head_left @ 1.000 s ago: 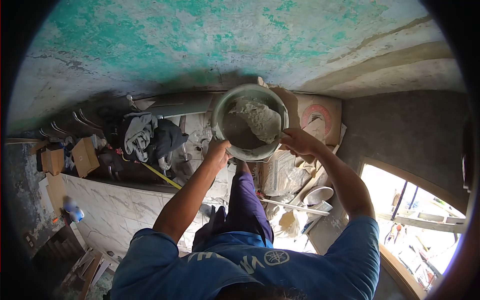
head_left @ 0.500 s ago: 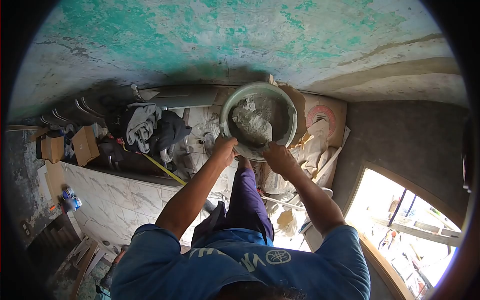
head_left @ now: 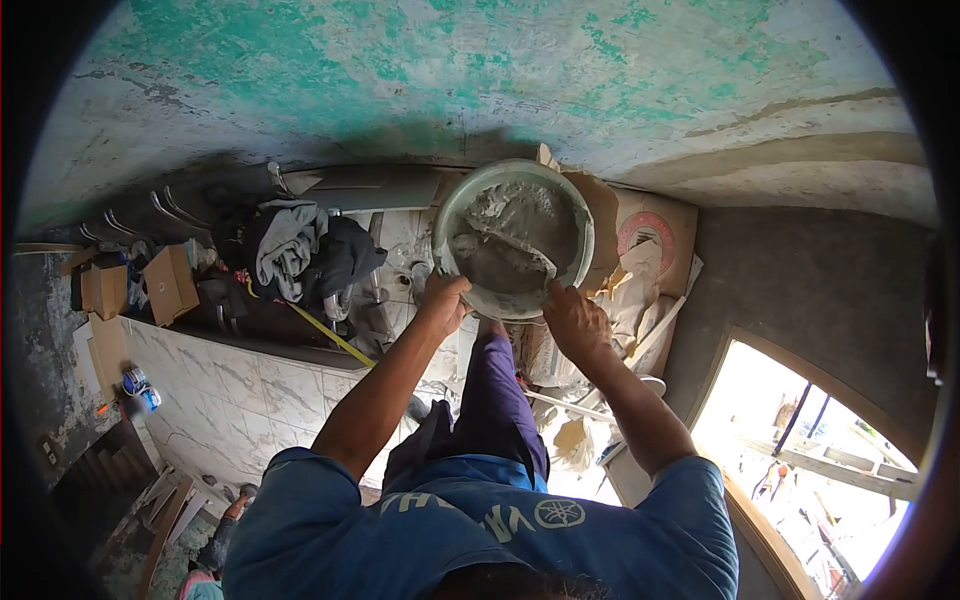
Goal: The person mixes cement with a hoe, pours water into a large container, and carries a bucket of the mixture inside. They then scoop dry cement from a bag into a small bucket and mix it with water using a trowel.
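A round grey-green bucket (head_left: 441, 225) holds wet grey mortar (head_left: 525, 208) and is seen from above in the middle of the view. My left hand (head_left: 446, 302) is closed on its near-left rim. At the near-right rim, my right hand (head_left: 577, 318) closes around the handle of a trowel (head_left: 545, 264). The handle is mostly hidden by the fingers. The trowel's mortar-coated blade lies in the mix, its edge showing as a pale line across the bucket.
A wall with peeling green paint (head_left: 400, 80) rises beyond the bucket. Bundled clothes (head_left: 290, 250), cardboard boxes (head_left: 170, 285) and a yellow strap (head_left: 335, 335) lie left. Torn paper sacks (head_left: 635, 290) sit right, near a bright window opening (head_left: 820, 450). Another person's arm (head_left: 235, 508) shows lower left.
The trowel blade has turned from lying flat with mortar on it to standing more on edge. Mortar now sits toward the far side. My right hand has shifted slightly right.
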### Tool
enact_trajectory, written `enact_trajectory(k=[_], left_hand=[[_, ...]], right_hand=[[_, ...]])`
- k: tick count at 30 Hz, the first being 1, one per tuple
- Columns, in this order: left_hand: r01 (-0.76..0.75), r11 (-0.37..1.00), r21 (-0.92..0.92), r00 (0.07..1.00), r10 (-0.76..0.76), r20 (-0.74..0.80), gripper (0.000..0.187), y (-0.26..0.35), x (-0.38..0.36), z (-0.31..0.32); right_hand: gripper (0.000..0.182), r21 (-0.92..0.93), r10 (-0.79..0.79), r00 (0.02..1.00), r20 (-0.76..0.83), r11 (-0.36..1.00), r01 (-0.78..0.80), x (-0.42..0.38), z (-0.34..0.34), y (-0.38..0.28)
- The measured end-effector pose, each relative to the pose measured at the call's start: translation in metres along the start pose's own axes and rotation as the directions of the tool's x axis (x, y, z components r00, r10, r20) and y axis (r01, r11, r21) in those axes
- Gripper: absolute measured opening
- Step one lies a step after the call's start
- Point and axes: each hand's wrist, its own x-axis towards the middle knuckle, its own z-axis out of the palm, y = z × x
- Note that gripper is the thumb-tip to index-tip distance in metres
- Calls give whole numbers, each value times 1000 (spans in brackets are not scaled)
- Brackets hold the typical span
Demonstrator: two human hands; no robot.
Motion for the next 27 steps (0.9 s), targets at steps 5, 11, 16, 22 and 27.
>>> enact_trajectory(k=[5,11,16,22,27], left_hand=[[-14,1000,19,999,14,35,46,3,7,-16],[-57,994,-96,996,64,63,48,7,6,-43],[-139,988,-64,988,143,52,54,16,3,-69],[-152,983,-98,982,161,93,69,36,-13,-78],[-121,991,-56,993,121,-6,67,37,-20,-100]], right_hand=[[27,75,-41,998,-42,996,44,-1,-26,-7],[31,425,45,989,-140,905,19,-2,-56,19],[29,684,436,890,134,609,-401,0,-59,61],[29,88,199,978,65,975,-204,70,139,177],[33,-3,469,869,157,880,-475,191,297,221]])
